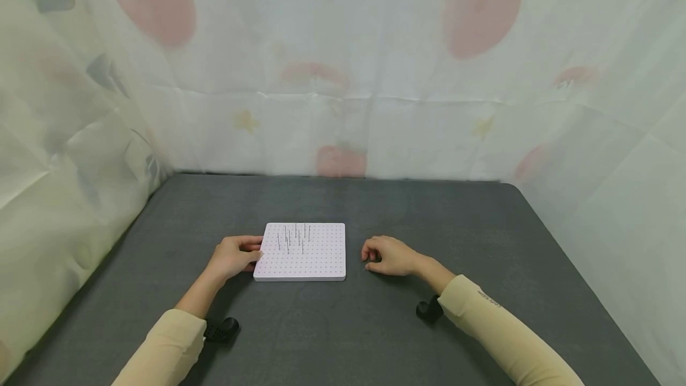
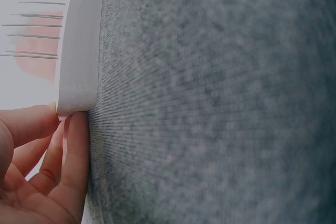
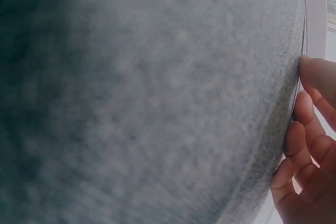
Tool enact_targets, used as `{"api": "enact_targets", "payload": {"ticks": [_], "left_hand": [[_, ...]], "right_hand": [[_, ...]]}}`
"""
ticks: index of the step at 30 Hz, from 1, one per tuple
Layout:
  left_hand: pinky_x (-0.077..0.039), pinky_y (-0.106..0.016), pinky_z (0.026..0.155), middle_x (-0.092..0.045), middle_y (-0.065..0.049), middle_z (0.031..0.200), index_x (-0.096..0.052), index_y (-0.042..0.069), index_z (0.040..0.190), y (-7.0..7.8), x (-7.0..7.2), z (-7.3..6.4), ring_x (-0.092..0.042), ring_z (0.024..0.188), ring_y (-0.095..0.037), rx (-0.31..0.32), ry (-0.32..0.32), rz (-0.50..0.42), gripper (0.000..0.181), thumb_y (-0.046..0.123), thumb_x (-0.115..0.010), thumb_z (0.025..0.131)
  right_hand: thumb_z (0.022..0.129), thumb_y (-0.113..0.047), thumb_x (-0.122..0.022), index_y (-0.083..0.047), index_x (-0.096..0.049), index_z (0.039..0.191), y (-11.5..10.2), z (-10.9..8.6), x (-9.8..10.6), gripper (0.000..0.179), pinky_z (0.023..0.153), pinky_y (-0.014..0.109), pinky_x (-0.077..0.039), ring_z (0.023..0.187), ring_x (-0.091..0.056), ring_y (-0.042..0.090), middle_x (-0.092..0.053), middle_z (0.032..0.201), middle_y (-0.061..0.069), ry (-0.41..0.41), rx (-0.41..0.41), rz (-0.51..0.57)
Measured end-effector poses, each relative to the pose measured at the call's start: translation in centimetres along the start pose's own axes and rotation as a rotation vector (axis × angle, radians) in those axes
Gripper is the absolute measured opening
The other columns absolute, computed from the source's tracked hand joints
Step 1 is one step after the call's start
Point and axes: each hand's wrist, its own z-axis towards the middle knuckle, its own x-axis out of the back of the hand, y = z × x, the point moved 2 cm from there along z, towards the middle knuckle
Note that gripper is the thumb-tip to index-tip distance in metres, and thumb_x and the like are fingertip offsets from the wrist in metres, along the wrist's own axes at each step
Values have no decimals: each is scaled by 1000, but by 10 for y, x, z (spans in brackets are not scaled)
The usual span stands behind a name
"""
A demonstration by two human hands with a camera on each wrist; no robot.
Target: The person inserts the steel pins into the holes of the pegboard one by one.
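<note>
A white board (image 1: 316, 264) with a grid of small holes lies flat on the dark table. Several thin dark pins (image 1: 302, 246) stand upright in its left and back part. My left hand (image 1: 230, 258) holds the board at its left edge, thumb at the upper rim and fingers against the side; the left wrist view shows this grip on the board's corner (image 2: 79, 95). To the right of the board, a short gap away, my right hand (image 1: 393, 256) rests on the table with loosely curled fingers and nothing between them. Its thumb and fingertips (image 3: 295, 137) touch the tabletop.
The dark grey table (image 1: 343, 332) reaches back to a pale curtain (image 1: 396, 136) printed with fruit. Another curtain (image 1: 64, 195) hangs along the left side. Each wrist wears a black camera strap, such as the left one (image 1: 222, 329).
</note>
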Motion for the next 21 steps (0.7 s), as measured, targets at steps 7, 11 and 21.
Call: {"api": "enact_targets", "payload": {"ticks": [7,11,21], "left_hand": [[-56,-31,64,-62,-18,107,-55,0,125,0,0,0,-63,80,-16,0,3,-1,42,5,-62,84],[-56,-31,64,-62,-18,108,-55,0,125,0,0,0,-63,79,-16,3,2,-5,42,5,-62,84],[-56,-31,64,-62,-18,107,-55,0,125,2,1,-1,-63,79,-16,1,3,3,42,6,-62,84]], "right_hand": [[85,-19,-65,-19,-59,88,-1,-2,-1,7,59,21,-38,61,-42,4,-49,70,-10,28,-16,-22],[84,-15,-65,-17,-60,88,-4,-3,-2,7,57,20,-37,59,-41,3,-48,68,-10,55,-20,-21],[81,-15,-68,-15,-63,85,-7,-9,-7,6,61,20,-40,67,-47,5,-55,74,-7,184,-123,62]]}}
